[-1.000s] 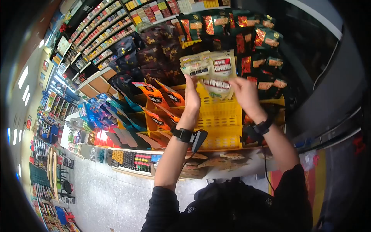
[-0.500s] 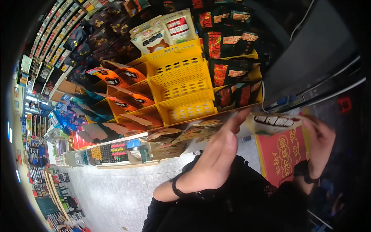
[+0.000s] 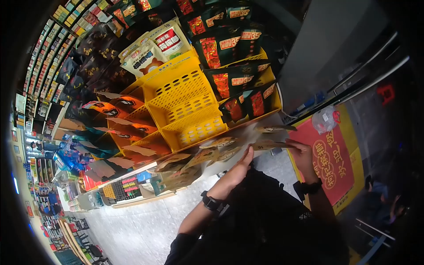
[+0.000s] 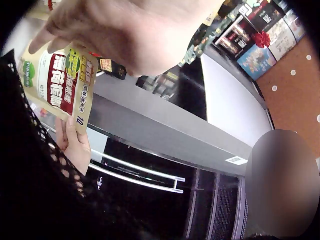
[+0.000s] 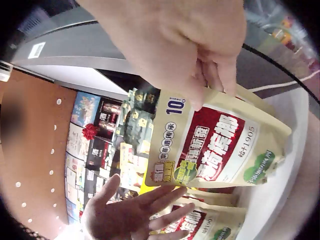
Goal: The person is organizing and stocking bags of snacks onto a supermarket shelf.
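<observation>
In the head view, a beige snack bag [image 3: 276, 145] is held level in front of the lower row of bags. My right hand [image 3: 302, 154] pinches one edge of it, and the right wrist view shows the thumb and fingers on the bag's edge [image 5: 172, 107]. Beside the opposite edge is my left hand [image 3: 234, 176], its fingers extended. From the left wrist, the left hand [image 4: 125, 35] overlaps the upper part of the bag [image 4: 62, 82]. More beige bags [image 5: 207, 222] stand below the held one in the right wrist view.
Yellow crates [image 3: 176, 92] stand ahead, with orange bags [image 3: 106, 108] to the left and dark green bags [image 3: 227, 81] to the right. Two beige bags [image 3: 145, 59] stand behind them. A red mat [image 3: 329, 161] lies on the floor at right. A grey panel [image 3: 329, 57] borders the display.
Both hands have come down and right from the yellow crates to the front. The right hand has carried a beige bag along. The left hand has closed in beside it, and the head view has turned.
</observation>
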`<state>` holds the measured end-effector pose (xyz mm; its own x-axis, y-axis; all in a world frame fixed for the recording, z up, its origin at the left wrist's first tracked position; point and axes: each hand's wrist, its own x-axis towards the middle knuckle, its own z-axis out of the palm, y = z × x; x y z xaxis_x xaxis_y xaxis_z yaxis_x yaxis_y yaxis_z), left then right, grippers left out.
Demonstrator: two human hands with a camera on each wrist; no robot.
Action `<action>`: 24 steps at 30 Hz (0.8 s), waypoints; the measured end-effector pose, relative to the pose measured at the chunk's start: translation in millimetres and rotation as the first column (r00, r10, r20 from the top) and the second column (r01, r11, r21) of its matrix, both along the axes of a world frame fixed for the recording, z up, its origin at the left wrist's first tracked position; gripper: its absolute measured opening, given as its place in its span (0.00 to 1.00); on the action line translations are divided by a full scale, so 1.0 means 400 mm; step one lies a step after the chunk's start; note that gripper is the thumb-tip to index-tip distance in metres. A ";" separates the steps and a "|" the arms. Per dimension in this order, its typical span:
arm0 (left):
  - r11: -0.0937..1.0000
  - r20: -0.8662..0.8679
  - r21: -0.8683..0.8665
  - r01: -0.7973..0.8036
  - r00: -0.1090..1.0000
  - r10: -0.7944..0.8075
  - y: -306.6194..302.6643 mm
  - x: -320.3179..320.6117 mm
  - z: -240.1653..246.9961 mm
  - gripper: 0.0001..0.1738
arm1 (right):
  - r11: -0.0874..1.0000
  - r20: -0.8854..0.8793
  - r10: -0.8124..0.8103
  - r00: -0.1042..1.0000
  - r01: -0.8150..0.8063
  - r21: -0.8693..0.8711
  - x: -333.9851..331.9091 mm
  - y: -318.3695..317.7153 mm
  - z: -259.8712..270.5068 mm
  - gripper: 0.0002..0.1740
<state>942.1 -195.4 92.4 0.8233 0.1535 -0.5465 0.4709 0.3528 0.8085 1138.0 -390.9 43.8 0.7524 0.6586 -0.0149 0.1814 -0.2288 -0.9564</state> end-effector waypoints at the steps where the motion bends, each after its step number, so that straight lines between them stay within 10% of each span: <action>1: 1.000 0.000 0.003 0.002 1.000 -0.002 0.000 0.005 0.001 0.48 | 1.000 -0.018 0.010 1.000 -0.010 0.029 0.008 -0.005 -0.055 0.13; 24: 0.970 -0.098 -0.103 -0.221 0.973 0.211 0.026 -0.178 -0.049 0.41 | 0.998 -0.052 0.008 0.999 -0.011 -0.061 -0.044 -0.039 -0.135 0.22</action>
